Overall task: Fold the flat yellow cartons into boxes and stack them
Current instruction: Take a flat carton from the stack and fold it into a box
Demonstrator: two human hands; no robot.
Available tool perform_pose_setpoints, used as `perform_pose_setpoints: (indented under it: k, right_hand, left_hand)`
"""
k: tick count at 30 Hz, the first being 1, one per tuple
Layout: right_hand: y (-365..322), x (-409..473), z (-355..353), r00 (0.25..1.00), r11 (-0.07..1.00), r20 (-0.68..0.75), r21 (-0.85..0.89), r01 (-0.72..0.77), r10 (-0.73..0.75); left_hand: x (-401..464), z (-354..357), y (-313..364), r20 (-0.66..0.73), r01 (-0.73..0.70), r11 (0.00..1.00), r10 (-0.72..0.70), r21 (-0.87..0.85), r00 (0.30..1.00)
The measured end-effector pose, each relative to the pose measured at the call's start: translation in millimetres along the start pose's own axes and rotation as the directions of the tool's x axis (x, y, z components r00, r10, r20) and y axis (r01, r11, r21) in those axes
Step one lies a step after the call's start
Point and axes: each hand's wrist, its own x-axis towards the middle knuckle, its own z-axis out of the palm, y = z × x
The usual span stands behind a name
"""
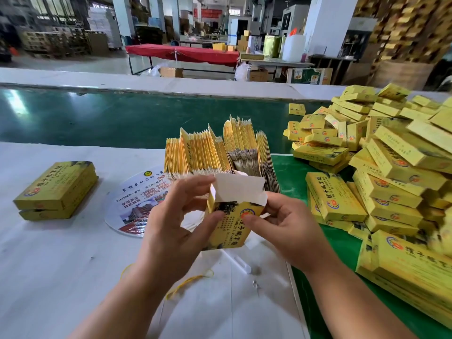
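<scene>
A yellow carton (231, 225) stands half-formed between my hands, its white end flap (241, 188) sticking up and open. My left hand (175, 216) grips its left side, thumb on the front panel and fingers touching the flap's left corner. My right hand (285, 228) holds the right side, thumb pressed on the printed front. Just behind stands a thick bundle of flat yellow cartons (217, 152) on edge. A big heap of folded yellow boxes (381, 167) fills the right side. Two folded boxes (57, 190) lie stacked at the left.
A round printed fan (135, 204) lies under the flat bundle on the white table cover (61, 265). A yellow string (188, 281) trails near my left wrist. A green conveyor belt (110, 116) runs across behind. Green matting (327, 277) lies under the heap.
</scene>
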Motion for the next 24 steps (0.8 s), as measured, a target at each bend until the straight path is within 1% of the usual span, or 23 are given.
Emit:
perform_pose_setpoints:
  k: [3, 8, 10, 12, 13, 15, 19, 22, 24]
  right_hand:
    - [0.5, 0.1, 1.6, 1.000, 1.000, 0.000, 0.027, -0.012, 0.012]
    - [0.6, 0.3, 7.5, 0.999, 0.998, -0.041, 0.053, 0.022, -0.020]
    - [-0.4, -0.9, 10.0, 0.990, 0.995, -0.105, 0.024, 0.095, -0.092]
    - [-1.4, -2.2, 11.5, 0.961, 0.976, -0.170, -0.062, 0.210, -0.218]
    - [-1.4, -2.6, 11.9, 0.944, 0.958, -0.174, -0.113, 0.264, -0.281]
    - [-1.4, -2.9, 12.5, 0.919, 0.920, -0.142, -0.199, 0.339, -0.369]
    - [-4.2, -3.2, 10.4, 0.884, 0.840, -0.041, -0.332, 0.429, -0.467]
    - [-5.3, -2.7, 8.1, 0.885, 0.826, -0.003, -0.362, 0.433, -0.466]
    - [-5.7, -1.5, 7.0, 0.895, 0.837, -0.011, -0.361, 0.412, -0.446]
  left_hand:
    - [-1.6, 1.2, -0.4, -0.029, -0.016, 0.997, 0.019, 0.076, 0.999]
    - [0.7, -2.6, -2.6, 0.051, 0.001, 0.984, -0.010, 0.176, 0.999]
    - [0.5, -2.0, -3.3, 0.068, 0.007, 0.978, -0.021, 0.209, 0.997]
    - [-0.3, -1.4, -2.7, 0.073, 0.031, 0.970, -0.050, 0.242, 0.996]
    - [-0.5, -1.8, -2.3, 0.073, 0.046, 0.969, -0.066, 0.243, 0.995]
    - [-0.4, -3.4, -1.5, 0.080, 0.065, 0.971, -0.086, 0.232, 0.993]
    - [0.4, -5.4, 2.0, 0.114, 0.065, 0.974, -0.092, 0.218, 0.989]
    - [1.6, -3.7, 5.0, 0.129, 0.020, 0.977, -0.049, 0.212, 0.990]
    - [2.4, -2.6, 5.8, 0.127, 0.037, 0.991, -0.054, 0.132, 0.990]
